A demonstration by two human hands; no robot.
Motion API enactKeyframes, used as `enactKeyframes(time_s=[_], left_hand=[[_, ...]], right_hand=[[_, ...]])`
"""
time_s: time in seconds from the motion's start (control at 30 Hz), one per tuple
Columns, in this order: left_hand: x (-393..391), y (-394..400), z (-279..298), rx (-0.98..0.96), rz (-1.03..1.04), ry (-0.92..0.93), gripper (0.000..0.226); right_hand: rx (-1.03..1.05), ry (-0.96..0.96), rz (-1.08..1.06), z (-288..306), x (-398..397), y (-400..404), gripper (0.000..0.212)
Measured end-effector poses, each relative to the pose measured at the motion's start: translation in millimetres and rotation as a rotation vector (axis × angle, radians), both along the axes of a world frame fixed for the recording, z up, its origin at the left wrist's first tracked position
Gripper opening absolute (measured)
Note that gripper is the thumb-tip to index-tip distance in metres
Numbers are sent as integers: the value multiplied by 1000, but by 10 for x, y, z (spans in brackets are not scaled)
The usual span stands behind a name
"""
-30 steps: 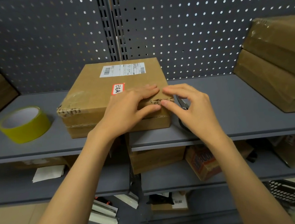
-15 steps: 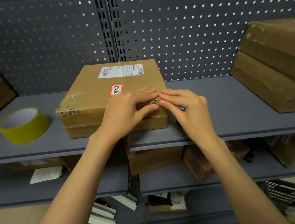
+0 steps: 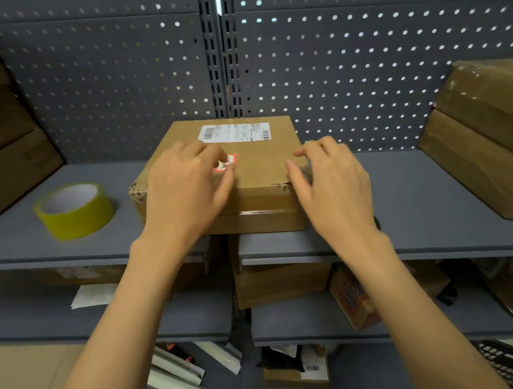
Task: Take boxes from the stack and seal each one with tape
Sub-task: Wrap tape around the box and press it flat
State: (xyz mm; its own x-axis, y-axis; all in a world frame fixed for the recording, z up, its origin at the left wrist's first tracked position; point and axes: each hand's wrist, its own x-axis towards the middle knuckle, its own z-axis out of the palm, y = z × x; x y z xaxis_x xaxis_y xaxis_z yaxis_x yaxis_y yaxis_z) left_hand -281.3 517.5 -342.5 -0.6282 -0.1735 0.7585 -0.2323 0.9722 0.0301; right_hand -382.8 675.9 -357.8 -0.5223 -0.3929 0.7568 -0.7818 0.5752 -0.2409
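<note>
- A flat brown cardboard box with a white shipping label sits at the front edge of the grey metal shelf, straight ahead of both hands; its top looks near square, the label running along the back edge.
- The left hand rests on the box's left half, fingers loosely curled, holding nothing; the right hand hovers at the front right corner, fingers relaxed, touching or just above torn tape.
- The yellow-green tape roll lies well left, nearer the left hand.
- Half a second earlier, both hands met fingertip to fingertip at the box's front right corner; now they are apart.
</note>
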Motion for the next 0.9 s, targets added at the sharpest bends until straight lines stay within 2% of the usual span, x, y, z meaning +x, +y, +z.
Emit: enactKeyframes(time_s=[0.07, 0.2, 0.5, 0.67, 0.9], left_hand=[[161, -135, -2, 1, 91, 3, 18], [487, -448, -18, 8, 212, 1, 24], [1134, -1055, -169, 48, 369, -21, 24], [1214, -1416, -269, 73, 315, -102, 18], [1043, -1750, -424, 168, 214, -328, 29]], right_hand=[[39, 119, -31, 20, 23, -148, 17], [66, 171, 26, 63, 145, -465, 18], [85, 159, 205, 97, 604, -1213, 17], [69, 147, 210, 65, 780, -1604, 14], [69, 121, 142, 10, 840, -1900, 12]])
